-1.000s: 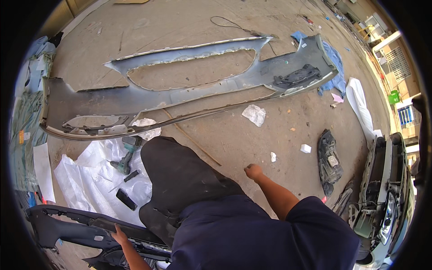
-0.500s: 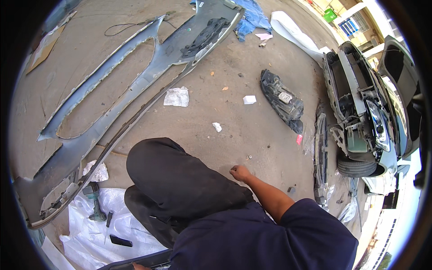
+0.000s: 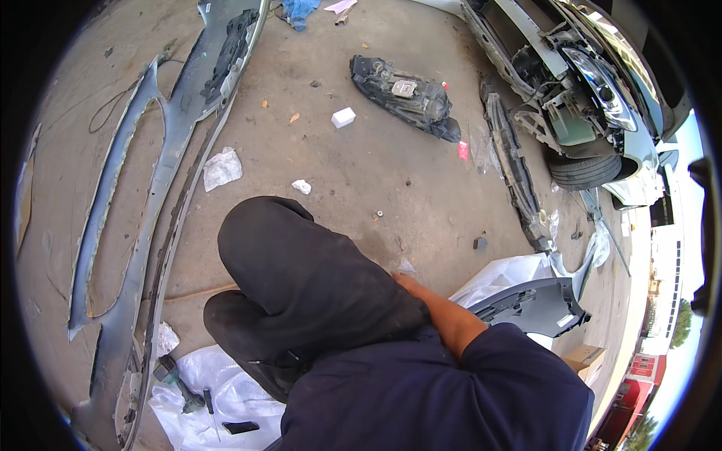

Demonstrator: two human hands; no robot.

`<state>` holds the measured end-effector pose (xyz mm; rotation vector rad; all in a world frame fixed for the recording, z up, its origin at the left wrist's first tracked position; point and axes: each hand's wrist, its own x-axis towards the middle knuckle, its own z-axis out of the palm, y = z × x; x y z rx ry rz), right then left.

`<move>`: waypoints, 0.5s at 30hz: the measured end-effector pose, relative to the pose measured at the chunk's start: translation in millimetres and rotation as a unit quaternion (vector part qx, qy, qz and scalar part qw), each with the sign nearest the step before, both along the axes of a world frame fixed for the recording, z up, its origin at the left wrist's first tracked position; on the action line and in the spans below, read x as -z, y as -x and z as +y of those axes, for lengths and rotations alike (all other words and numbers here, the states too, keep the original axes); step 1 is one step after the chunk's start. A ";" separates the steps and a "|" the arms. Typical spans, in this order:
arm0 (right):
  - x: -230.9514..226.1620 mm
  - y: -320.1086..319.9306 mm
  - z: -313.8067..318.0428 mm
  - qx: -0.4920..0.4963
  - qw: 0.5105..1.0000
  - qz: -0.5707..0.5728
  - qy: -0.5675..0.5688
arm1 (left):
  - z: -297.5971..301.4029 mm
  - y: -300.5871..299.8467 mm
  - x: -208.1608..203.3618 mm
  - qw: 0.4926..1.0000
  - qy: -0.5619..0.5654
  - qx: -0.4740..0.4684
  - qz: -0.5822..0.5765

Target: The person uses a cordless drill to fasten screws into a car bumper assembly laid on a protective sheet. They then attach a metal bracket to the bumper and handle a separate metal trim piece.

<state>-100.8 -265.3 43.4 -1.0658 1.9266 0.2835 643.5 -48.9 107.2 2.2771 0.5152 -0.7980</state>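
My right arm reaches down beside my bent leg, and my right hand [image 3: 407, 281] is partly hidden behind the dark trouser leg. Its fingers do not show. A small clear plastic scrap [image 3: 406, 266] lies on the ground close to that hand. My left hand is out of view. Left of my knees lies a large grey bumper cover [image 3: 153, 218], inner side up. Between it and my legs, a white plastic sheet [image 3: 226, 383] bears a green cordless drill [image 3: 179, 385], a screwdriver [image 3: 208, 401] and a dark phone-like slab [image 3: 241, 428].
A removed headlight [image 3: 406, 94] and a small white box [image 3: 343, 117] lie ahead. At the right stands a car [image 3: 571, 128] with its front stripped. A long black strip [image 3: 511, 161] and a dark grey panel [image 3: 530, 304] lie nearer, with a cardboard box [image 3: 587, 361] behind.
The view has swung right, bringing in the dark panel and cardboard box. My right hand has gone from a visible closed fist to partly hidden behind my leg. My left hand has left view.
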 end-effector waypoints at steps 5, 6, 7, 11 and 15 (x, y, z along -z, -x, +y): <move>76.0 47.1 18.7 -0.081 0.993 -0.035 0.084 | -5.3 19.7 6.8 0.999 0.007 0.008 0.030; 78.9 33.4 10.0 -0.082 0.992 -0.051 0.076 | -4.5 13.6 2.6 1.000 0.010 0.005 0.021; 80.0 21.2 3.9 -0.083 0.992 -0.065 0.064 | -2.0 9.7 -1.4 1.000 0.009 0.003 0.015; 71.6 -8.7 1.2 -0.074 0.991 -0.110 -0.006 | 6.3 -3.2 -14.1 1.000 -0.001 0.002 -0.010; 62.0 11.5 0.9 -0.205 0.970 -0.128 0.031 | 14.7 11.3 -5.7 1.000 0.003 -0.013 0.004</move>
